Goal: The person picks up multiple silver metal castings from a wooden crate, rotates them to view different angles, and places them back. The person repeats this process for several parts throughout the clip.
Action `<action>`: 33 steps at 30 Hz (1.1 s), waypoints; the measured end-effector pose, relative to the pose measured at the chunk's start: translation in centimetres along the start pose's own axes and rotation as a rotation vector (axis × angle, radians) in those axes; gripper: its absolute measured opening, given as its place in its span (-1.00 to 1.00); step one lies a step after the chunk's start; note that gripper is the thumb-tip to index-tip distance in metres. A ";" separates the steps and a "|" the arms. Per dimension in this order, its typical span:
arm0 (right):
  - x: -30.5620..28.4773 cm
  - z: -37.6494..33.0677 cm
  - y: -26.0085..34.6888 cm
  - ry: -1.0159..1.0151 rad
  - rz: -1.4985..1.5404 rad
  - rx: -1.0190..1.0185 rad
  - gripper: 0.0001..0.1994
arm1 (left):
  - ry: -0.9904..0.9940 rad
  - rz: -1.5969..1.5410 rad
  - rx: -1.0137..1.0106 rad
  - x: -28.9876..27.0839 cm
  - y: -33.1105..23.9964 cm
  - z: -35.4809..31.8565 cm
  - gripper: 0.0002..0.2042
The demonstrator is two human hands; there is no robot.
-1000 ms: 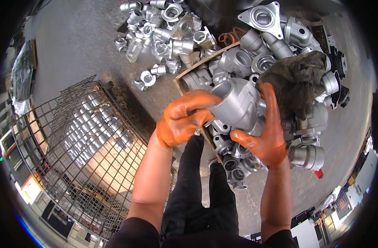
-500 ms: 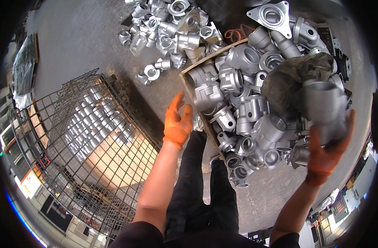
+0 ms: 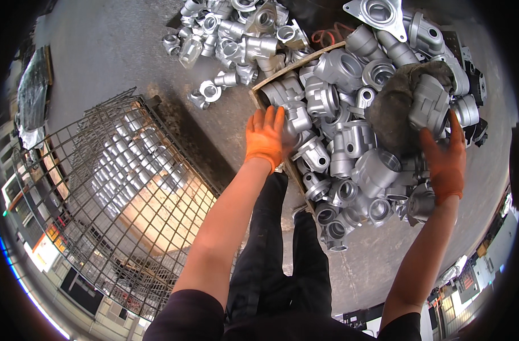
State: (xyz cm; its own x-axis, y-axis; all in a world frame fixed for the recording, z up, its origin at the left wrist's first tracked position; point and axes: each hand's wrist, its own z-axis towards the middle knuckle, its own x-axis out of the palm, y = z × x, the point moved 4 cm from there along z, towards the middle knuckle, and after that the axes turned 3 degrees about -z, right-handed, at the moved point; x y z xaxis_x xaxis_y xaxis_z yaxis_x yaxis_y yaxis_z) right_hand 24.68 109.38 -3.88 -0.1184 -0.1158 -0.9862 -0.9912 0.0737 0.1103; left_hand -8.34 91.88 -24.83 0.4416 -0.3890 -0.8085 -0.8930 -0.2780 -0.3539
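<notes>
Single fisheye head view, directed steeply downward from above, hands point(image 3: 265, 136) at middle distance, forearms point(image 3: 217, 241) entering from lower edge, floor point(image 3: 117, 57) beyond

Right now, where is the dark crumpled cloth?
In the head view, the dark cloth lies right of centre on the silver metal castings, partly hidden by the casting at the right hand.

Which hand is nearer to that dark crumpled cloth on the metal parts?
Right. The right hand is close by, below and right of the dark cloth, at a silver part; the left hand is farther off to the cloth's left, with other silver parts between them.
</notes>
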 end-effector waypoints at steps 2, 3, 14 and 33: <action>0.6 0.0 -0.1 0.047 -0.053 0.021 -0.26 | -0.028 0.077 -0.009 0.4 -0.6 0.7 0.09; 0.6 -0.2 -0.2 0.027 -0.046 0.006 -0.28 | -0.077 0.092 0.029 0.5 -0.6 0.9 0.09; -1.5 -5.4 5.5 -0.211 0.271 -0.122 -0.45 | -0.049 -0.153 0.075 -1.4 -0.2 1.2 0.08; 1.9 -9.7 16.1 0.835 0.991 -0.500 -0.24 | 0.467 -1.405 0.212 -15.2 -1.7 -7.7 -0.06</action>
State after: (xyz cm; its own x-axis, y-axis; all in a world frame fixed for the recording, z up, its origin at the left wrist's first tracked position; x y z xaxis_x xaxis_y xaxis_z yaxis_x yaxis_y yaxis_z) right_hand 7.95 100.72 -2.77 -0.6016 -0.7888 -0.1260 -0.3690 0.1346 0.9196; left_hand -12.86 91.49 -8.29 0.8791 -0.1686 0.4459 0.2959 -0.5404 -0.7877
